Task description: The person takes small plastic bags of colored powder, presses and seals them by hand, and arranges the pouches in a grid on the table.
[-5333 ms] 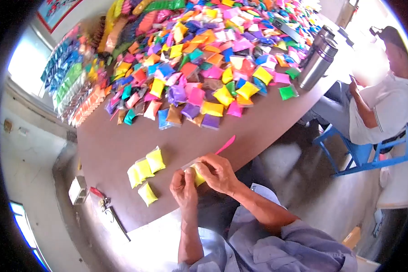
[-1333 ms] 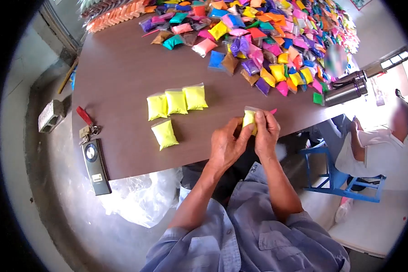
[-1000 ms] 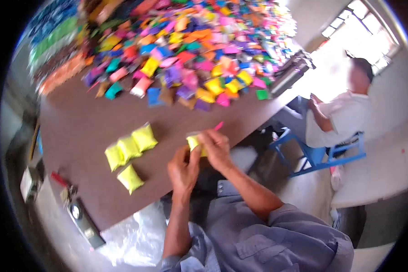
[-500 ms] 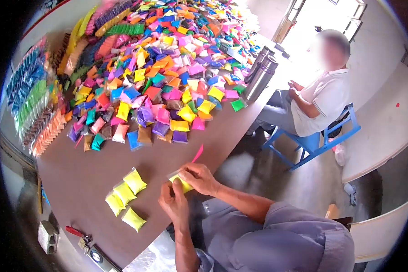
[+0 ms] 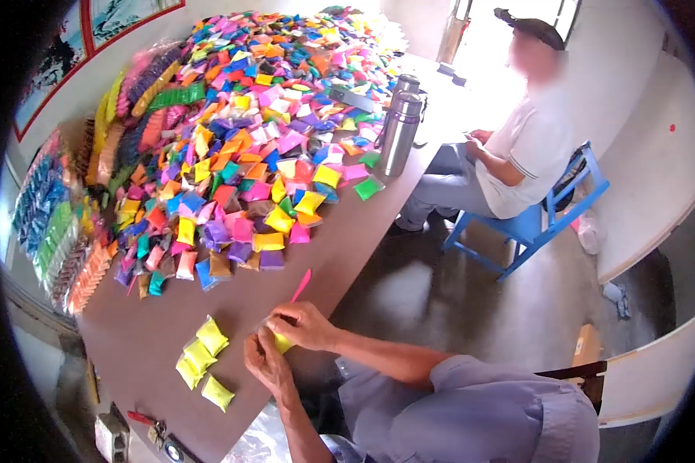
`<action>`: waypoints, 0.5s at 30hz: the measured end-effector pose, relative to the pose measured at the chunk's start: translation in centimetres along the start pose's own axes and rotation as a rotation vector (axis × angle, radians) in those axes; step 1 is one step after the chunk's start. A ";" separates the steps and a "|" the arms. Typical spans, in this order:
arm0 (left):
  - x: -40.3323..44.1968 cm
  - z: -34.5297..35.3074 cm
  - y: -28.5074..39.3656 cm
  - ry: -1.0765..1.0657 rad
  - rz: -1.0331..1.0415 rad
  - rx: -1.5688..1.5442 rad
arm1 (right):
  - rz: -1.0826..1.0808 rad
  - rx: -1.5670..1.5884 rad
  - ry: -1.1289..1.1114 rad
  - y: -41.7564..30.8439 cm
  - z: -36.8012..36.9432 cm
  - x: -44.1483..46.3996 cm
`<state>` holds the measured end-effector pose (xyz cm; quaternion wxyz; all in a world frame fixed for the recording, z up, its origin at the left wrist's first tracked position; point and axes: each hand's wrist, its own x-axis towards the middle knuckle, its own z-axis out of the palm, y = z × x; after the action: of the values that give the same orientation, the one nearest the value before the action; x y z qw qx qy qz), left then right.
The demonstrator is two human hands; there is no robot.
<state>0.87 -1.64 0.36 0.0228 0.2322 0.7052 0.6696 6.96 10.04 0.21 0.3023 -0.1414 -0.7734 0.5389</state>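
A small clear bag of yellow material is pinched between my two hands near the table's front edge. My left hand grips its left end with thumb and fingers, and my right hand closes over its upper right part. Much of the bag is hidden by the fingers. To the left, several similar yellow bags lie on the brown table: a row of overlapping ones and one apart below them. A pink strip-like tool lies just beyond my right hand.
A large heap of colourful bags covers the table's far part, with strips of packets at left. Metal flasks stand at its right. A person sits on a blue chair. Keys lie at the near left.
The camera view has swung up and to the right, shifting the table and hands down and left. Both hands keep hold of the yellow bag. The other yellow bags stay in the same arrangement.
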 end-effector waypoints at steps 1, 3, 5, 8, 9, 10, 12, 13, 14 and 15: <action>-0.1 -0.2 0.1 -0.024 -0.043 -0.010 | 0.008 0.037 0.019 0.2 0.0 -0.1; 0.0 -0.3 0.0 -0.042 -0.082 -0.028 | 0.007 0.066 0.053 0.5 0.4 0.0; 0.0 -0.2 0.8 -0.050 -0.090 -0.133 | 0.079 0.075 0.074 0.1 0.4 0.0; 0.2 -0.6 0.1 -0.115 -0.068 -0.062 | 0.041 0.086 0.113 0.8 0.9 0.1; 0.2 -0.3 0.9 -0.065 -0.046 -0.077 | 0.059 0.094 0.077 0.7 0.8 0.2; 0.4 -0.4 0.1 -0.047 -0.002 0.002 | 0.005 0.064 0.074 0.2 0.5 0.1; 0.1 -0.4 -0.6 0.000 0.026 0.071 | -0.006 0.004 0.044 0.3 0.3 0.1; 0.1 -0.5 -1.0 0.009 0.034 0.076 | -0.016 0.011 0.039 0.4 0.3 0.0; 0.0 -0.5 -1.4 0.008 0.025 0.054 | -0.023 -0.003 0.029 0.5 0.2 0.1; 0.0 -0.5 -1.2 0.004 0.015 0.033 | -0.028 -0.017 0.021 0.5 0.3 0.1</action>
<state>0.33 -2.11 -0.69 0.0125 0.2368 0.7142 0.6586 6.69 10.07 -0.29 0.3169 -0.1386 -0.7766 0.5267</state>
